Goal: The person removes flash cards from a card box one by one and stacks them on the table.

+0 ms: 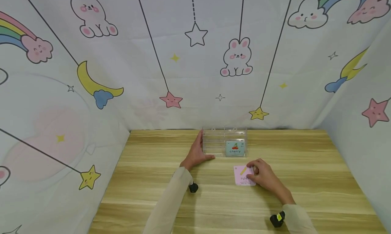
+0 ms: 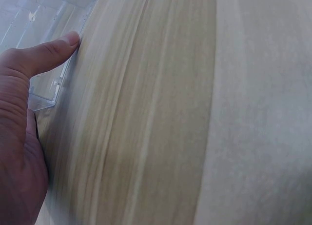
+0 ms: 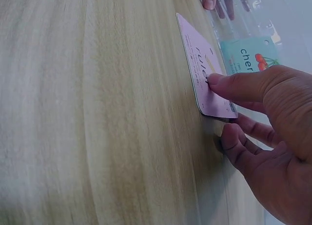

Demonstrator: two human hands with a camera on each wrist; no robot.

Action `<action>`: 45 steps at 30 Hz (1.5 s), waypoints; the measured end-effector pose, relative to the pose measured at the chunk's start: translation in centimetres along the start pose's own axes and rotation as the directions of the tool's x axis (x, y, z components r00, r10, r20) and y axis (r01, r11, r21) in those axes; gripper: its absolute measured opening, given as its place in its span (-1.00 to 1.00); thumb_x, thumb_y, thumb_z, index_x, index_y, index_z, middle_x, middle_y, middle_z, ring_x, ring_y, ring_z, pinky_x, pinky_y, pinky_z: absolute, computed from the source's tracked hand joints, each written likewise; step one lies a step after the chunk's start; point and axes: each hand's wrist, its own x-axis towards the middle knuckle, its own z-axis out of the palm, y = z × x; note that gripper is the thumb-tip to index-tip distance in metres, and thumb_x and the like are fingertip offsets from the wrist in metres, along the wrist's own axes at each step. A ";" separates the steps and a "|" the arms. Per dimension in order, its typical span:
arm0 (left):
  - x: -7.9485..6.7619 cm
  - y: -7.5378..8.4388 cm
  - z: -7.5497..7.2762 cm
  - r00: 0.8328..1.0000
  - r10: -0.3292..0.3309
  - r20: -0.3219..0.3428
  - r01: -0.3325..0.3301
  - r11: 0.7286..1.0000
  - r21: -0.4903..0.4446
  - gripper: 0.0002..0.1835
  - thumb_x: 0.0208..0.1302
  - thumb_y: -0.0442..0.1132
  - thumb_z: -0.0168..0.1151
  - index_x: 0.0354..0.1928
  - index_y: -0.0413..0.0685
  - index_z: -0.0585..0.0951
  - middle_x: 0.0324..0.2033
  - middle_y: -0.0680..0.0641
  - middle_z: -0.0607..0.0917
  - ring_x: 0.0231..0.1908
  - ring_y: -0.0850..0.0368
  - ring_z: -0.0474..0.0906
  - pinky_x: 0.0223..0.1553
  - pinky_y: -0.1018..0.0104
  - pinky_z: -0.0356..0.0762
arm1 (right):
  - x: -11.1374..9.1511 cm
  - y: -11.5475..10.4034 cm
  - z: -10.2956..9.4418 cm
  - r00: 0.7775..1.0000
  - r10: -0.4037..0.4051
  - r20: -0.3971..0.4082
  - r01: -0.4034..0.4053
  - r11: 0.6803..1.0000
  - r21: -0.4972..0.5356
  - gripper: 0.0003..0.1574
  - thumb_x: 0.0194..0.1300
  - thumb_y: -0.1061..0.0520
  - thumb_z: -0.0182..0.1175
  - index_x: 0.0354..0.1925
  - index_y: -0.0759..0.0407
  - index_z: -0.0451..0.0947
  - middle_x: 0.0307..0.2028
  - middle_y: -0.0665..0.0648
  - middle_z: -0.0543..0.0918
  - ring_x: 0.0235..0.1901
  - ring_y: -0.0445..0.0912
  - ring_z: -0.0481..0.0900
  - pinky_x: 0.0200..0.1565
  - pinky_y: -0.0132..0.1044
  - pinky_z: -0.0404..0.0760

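A clear plastic card rack (image 1: pixel 213 146) with small compartments stands at the back of the table. My left hand (image 1: pixel 195 154) grips its left end, thumb along the lower front edge and fingers on the side; in the left wrist view the thumb (image 2: pixel 53 51) lies over the rack's edge. A light-blue cherry flash card (image 1: pixel 235 149) sits in the lower right compartment. In front of the rack, my right hand (image 1: pixel 264 175) pinches a pink ruler flash card (image 1: pixel 239 179) by its right side. Its thumb presses the printed face, seen in the right wrist view; whether more cards lie beneath, I cannot tell.
The wood-grain table (image 1: pixel 146 200) runs back to a white curtain (image 1: pixel 146 74) printed with rabbits, stars and moons, which also hangs at both sides. Small black devices (image 1: pixel 277 219) are strapped at the wrists.
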 end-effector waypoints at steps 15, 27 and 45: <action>0.0 0.1 -0.1 1.000 -0.012 0.002 0.012 1.000 -0.014 0.51 -0.07 -0.10 0.76 0.69 0.06 -0.24 0.65 -0.07 -0.05 0.58 0.04 0.02 0.51 0.24 0.15 | -0.1 -0.3 0.1 0.999 0.025 0.030 -0.023 0.999 -0.044 -0.56 0.15 0.23 0.57 -0.04 0.34 0.66 -0.13 0.20 0.53 -0.39 -0.12 0.36 -0.40 -0.35 0.38; 0.0 0.0 0.0 1.000 -0.019 0.004 0.019 1.000 -0.015 0.52 -0.07 -0.11 0.76 0.69 0.10 -0.26 0.65 -0.06 -0.08 0.59 0.05 -0.01 0.52 0.25 0.12 | 2.0 -1.0 -1.7 0.997 -0.047 -0.064 0.045 0.999 -0.028 -0.46 0.29 0.18 0.47 0.18 0.32 0.59 -0.10 0.27 0.63 -0.31 -0.03 0.46 -0.28 -0.23 0.49; 0.0 -0.3 0.0 1.000 0.012 -0.007 -0.012 1.000 0.010 0.51 -0.07 -0.06 0.75 0.69 0.03 -0.24 0.65 -0.07 -0.06 0.58 0.01 0.01 0.51 0.22 0.17 | 5.1 -1.9 -2.1 0.995 -0.037 -0.095 0.043 0.997 0.062 -0.34 0.33 0.21 0.44 0.33 0.29 0.50 -0.10 0.24 0.62 -0.31 -0.05 0.53 -0.28 -0.22 0.56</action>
